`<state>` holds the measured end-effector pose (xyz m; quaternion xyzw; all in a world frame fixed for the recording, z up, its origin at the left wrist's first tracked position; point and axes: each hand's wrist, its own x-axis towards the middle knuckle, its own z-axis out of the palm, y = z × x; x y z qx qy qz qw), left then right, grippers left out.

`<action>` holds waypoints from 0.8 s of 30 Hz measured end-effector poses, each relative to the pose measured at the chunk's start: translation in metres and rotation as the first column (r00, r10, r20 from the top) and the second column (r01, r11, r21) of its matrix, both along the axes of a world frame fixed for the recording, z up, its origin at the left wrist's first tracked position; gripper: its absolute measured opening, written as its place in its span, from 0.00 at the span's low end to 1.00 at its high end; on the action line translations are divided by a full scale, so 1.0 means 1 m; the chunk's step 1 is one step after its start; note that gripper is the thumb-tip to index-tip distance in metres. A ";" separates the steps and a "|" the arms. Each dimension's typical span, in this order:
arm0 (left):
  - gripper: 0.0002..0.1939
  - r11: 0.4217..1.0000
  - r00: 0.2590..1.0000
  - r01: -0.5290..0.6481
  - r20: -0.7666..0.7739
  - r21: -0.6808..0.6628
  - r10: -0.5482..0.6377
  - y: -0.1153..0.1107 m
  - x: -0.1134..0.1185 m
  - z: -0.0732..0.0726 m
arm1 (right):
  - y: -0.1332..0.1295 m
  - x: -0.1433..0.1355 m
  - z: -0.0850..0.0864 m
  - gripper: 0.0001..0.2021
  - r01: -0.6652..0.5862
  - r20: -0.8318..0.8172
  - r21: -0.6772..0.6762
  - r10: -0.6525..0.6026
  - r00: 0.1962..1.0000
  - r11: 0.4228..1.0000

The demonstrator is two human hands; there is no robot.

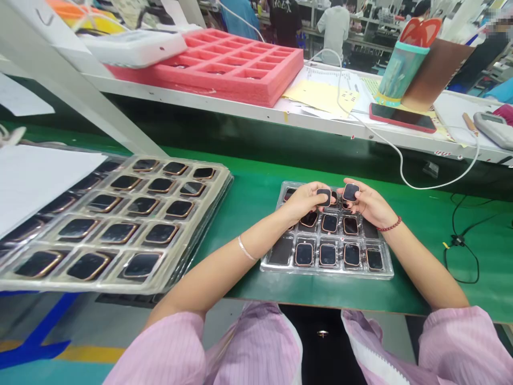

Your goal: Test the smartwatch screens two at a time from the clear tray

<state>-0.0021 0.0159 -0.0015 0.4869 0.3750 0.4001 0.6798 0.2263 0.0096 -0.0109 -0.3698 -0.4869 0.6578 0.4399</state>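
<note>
The left-hand watch face (324, 197) and the right-hand watch face (351, 192) were just above the far part of the clear tray (328, 273); the left hand (304, 199) held one in a narrow pinch, thumb across its dark front, and the right hand (372, 205) gripped the other by its edge, thumb against the rim; holding them side by side, fronts up, probably let both be seen together, and the edge grip likely kept fingers off that glass.

The clear tray lay flat before the person, seemingly for easy reach; its nearest row had four watch faces and one vacant pocket at the left end; hands and glare hid too much of the farther rows for a sure count.

To the left, the tray stack (227, 177) stood on the green bench (250, 206), its uppermost tray showing fifteen watch faces, five rows of three, the pockets apparently keeping them apart; one white sheet (44, 176) covered part of the trays beside it.

Beyond, the shelf held one red foam block (276, 85), one phone (402, 117) and one teal cup (402, 69).
</note>
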 end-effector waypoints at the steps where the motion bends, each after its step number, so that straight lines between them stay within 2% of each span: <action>1: 0.15 1.000 1.000 0.016 0.027 -0.020 -0.016 0.001 -0.001 -0.004 | -0.002 0.002 -0.001 0.26 -0.015 -0.022 0.008 0.015 1.000 1.000; 6: 0.31 0.977 0.967 0.183 0.198 -0.107 -0.159 -0.004 -0.014 -0.011 | -0.007 0.007 -0.005 0.27 -0.089 -0.056 0.021 0.090 0.994 0.996; 10: 0.35 0.963 0.956 0.238 0.207 -0.125 -0.209 -0.006 -0.020 -0.012 | -0.007 0.006 -0.007 0.24 -0.150 -0.070 -0.009 0.149 0.986 0.989; 14: 0.33 0.958 0.955 0.255 0.189 -0.128 -0.229 -0.007 -0.022 -0.012 | -0.008 0.006 -0.006 0.24 -0.183 -0.057 -0.003 0.182 0.982 0.983; 18: 0.27 0.958 0.944 0.246 0.262 -0.148 -0.202 -0.008 -0.024 -0.011 | -0.009 0.005 -0.004 0.24 -0.195 -0.054 0.003 0.195 0.979 0.981; 24: 0.29 0.960 0.950 0.214 0.268 -0.179 -0.162 -0.008 -0.025 -0.012 | -0.010 0.004 -0.002 0.24 -0.198 -0.031 0.039 0.200 0.979 0.979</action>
